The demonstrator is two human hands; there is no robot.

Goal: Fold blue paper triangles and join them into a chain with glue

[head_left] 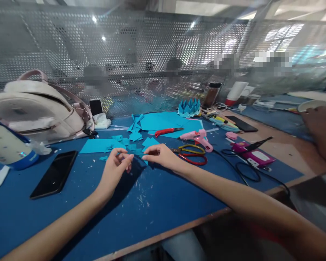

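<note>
Over the blue table (119, 214), my left hand (116, 166) hovers with its fingers loosely curled and the thumb apart from them; nothing shows in it. My right hand (160, 156) has its thumb and forefinger brought together at a folded blue paper piece (137, 150), which appears pinched at its edge. Several more folded paper pieces (136, 136) lie just beyond the hands. Blue paper sheets (165, 119) are spread behind them, with a red-handled cutter knife (168, 132) on top. Scissors (192, 154) with yellow and red handles rest beside my right wrist.
A pink glue gun (198, 138) and its black cable lie to the right, near a magenta pack (254, 155). Behind stands a spiky blue paper ornament (189, 107). At left are a phone (54, 174), a pale backpack (38, 108) and a tumbler (11, 145). Another person's hand (319, 123) is far right.
</note>
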